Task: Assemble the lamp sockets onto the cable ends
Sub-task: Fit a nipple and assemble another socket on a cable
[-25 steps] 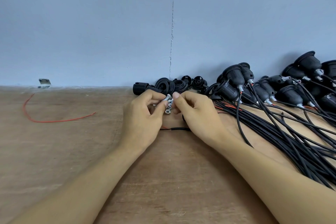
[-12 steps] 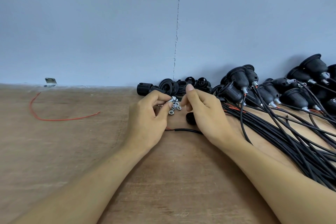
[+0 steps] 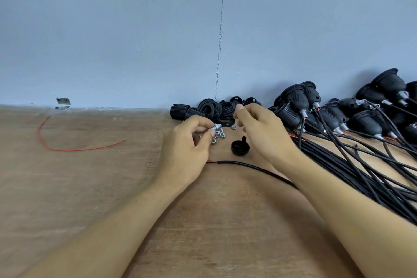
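My left hand (image 3: pixel 187 149) pinches a short threaded metal tube (image 3: pixel 215 126) between thumb and forefinger. Just under its tip lies a small heap of metal nuts (image 3: pixel 220 135). My right hand (image 3: pixel 261 131) hovers to the right with thumb and fingertips pinched together; nothing shows between them. On the table between the hands sits a black socket cap (image 3: pixel 240 148). A single black cable (image 3: pixel 248 166) runs under my right forearm, its red wire end (image 3: pixel 211 161) by my left palm.
Loose black socket parts (image 3: pixel 212 109) are heaped against the blue wall. Assembled sockets (image 3: pixel 297 106) with a thick bundle of black cables (image 3: pixel 361 176) fill the right side. A loose red wire (image 3: pixel 67 148) and a metal bracket (image 3: pixel 63 101) are at the left.
My right hand has let go of the metal tube and drawn away up and to the right, uncovering the black cap. My left hand keeps the tube.
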The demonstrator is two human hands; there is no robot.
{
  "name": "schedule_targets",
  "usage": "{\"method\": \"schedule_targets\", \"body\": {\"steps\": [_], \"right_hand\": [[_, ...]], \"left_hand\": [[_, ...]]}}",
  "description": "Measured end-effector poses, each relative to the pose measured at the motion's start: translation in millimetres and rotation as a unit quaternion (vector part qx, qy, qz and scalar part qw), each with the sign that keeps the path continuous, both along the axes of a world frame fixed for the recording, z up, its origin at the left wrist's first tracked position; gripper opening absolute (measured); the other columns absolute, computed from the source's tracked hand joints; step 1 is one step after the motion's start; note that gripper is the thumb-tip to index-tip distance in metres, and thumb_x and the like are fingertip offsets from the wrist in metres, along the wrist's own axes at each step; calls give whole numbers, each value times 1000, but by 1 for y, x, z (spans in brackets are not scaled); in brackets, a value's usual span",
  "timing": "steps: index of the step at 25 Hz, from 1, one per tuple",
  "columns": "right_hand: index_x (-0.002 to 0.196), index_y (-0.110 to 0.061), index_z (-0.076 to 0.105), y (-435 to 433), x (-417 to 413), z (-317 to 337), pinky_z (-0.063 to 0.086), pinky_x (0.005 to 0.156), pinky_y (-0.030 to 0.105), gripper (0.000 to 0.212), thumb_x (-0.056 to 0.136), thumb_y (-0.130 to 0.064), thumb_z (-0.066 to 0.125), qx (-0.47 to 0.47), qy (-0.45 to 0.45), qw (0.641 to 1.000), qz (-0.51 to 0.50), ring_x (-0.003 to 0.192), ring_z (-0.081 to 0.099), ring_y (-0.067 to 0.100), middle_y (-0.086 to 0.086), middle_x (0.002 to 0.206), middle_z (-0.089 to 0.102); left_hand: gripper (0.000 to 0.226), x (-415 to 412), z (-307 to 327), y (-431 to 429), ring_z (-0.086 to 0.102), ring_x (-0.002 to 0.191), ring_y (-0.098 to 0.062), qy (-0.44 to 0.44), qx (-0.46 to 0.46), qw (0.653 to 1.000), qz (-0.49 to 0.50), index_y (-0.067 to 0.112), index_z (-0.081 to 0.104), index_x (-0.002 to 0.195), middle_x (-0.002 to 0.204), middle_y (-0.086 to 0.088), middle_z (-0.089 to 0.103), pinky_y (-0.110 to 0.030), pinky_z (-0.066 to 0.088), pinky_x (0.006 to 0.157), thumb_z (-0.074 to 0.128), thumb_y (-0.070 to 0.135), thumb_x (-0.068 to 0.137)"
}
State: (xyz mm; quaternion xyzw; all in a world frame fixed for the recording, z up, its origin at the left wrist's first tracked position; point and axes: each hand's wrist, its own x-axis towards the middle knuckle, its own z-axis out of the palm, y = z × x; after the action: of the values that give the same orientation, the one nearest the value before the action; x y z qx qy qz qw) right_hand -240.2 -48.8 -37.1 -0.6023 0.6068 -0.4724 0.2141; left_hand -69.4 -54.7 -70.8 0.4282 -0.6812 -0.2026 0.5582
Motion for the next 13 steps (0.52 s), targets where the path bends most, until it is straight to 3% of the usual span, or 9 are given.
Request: {"method": "schedule_targets", "body": {"steps": [4,6,8,10,11,13], "right_hand": [[108,-34,68,6,-29,18,45,76,21,35,80,-54,74,189,94,969,126,83,62,-3,-13,98,67],[113,-34,68,8,-32,17,47,86,24,39,78,-44,80,201,204,947,148,91,62,4,-10,104,66],[113,-29,70,7,-30,12,48,91,27,32,83,-37,78,152,253,947,129,94,63,10,-4,105,69],[119,-23,69,6,-28,8,51,93,30,31,90,-31,72,98,165,976,107,96,65,13,2,107,71],[121,-19,68,5,-28,7,53,92,32,28,93,-25,68,87,64,988,108,94,67,15,8,107,72],[119,-9,67,6,-27,8,58,85,32,23,97,-9,61,109,-148,969,163,91,70,20,19,110,71]], "left_hand": [[11,0,0,-1,63,66,0,-16,21,1000,-4,22,76,91,77,18,74,-6,41,60,77,12,89],[11,0,0,-1,61,64,2,-29,30,999,-7,23,76,90,79,18,74,-6,40,60,77,12,89],[11,1,0,-1,55,57,8,-42,32,998,-18,22,76,91,80,17,74,-5,38,59,76,11,89],[11,0,1,0,54,56,12,-42,30,998,-28,19,76,92,81,16,75,-3,37,59,75,9,90],[11,0,1,1,54,55,12,-37,29,998,-31,19,76,92,81,16,75,-3,37,59,75,8,90],[12,0,3,3,57,57,10,-27,24,999,-32,21,76,91,78,18,74,-3,39,59,75,9,91]]}}
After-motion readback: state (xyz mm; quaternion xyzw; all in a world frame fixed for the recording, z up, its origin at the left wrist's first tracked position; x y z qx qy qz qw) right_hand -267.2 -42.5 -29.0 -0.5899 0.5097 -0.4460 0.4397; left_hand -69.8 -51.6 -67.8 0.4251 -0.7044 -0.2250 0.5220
